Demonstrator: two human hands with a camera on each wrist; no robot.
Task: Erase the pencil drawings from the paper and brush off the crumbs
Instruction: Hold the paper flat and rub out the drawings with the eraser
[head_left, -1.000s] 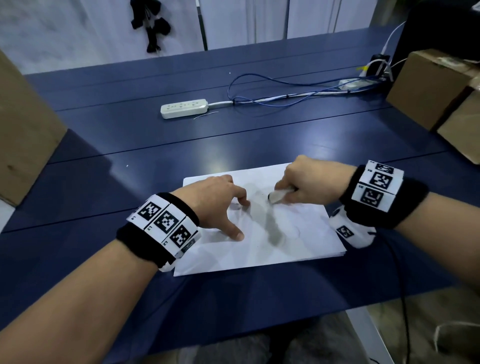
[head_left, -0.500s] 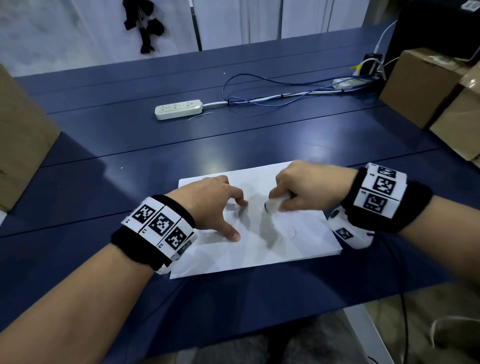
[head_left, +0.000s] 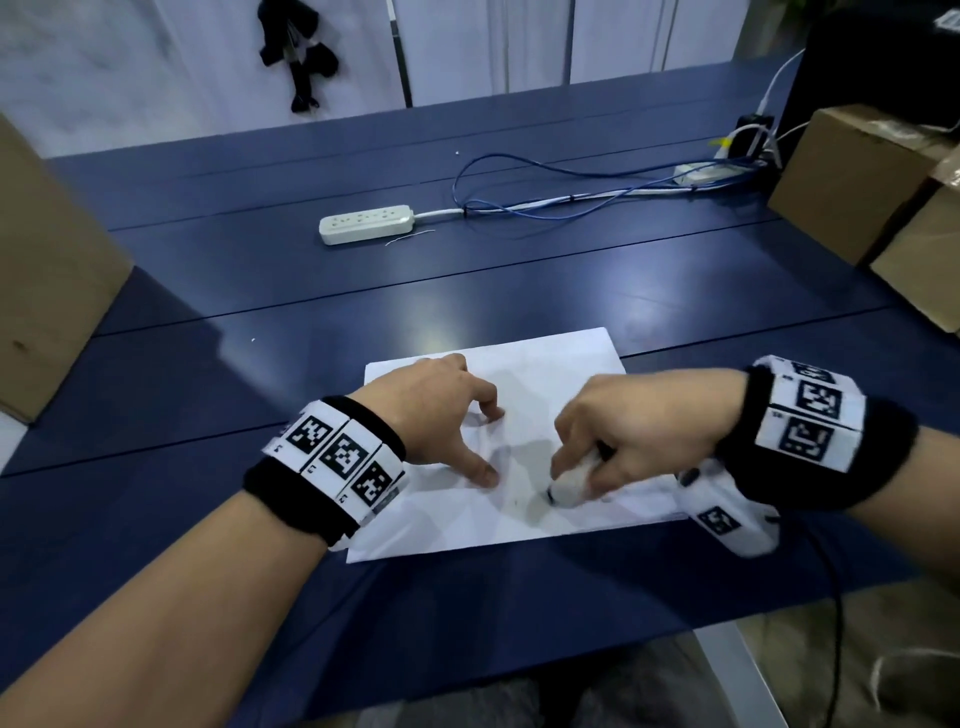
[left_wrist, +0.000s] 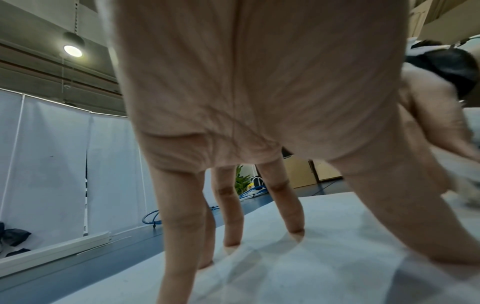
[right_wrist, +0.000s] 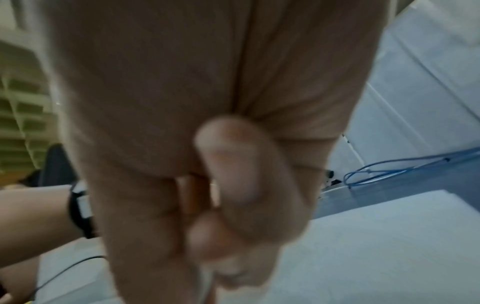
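1. The right hand (head_left: 628, 431) has its fingers curled tightly around a white eraser (head_left: 569, 486), whose darkened tip presses onto the paper (head_left: 561, 364) near the sheet's front edge.
2. In the right wrist view this hand (right_wrist: 207, 144) is blurred, so exactly which fingers pinch the eraser cannot be told.
3. The left hand (head_left: 431, 410) is spread wide, with nothing in its grasp. Its straight fingertips (left_wrist: 296, 234) and thumb press down on the paper (left_wrist: 324, 257), on the left half of the sheet.
4. The white paper lies flat near the front edge of the dark blue table (head_left: 519, 296), roughly at its middle.
5. A grey smudge and a few dark specks mark the paper between the two hands.
6. A white power strip (head_left: 366, 224) lies farther back on the table, well apart from the paper, with blue cables (head_left: 519, 202) trailing toward the back right corner.
7. Cardboard boxes (head_left: 852, 176) stand at the right edge, and another box (head_left: 47, 291) at the left edge.
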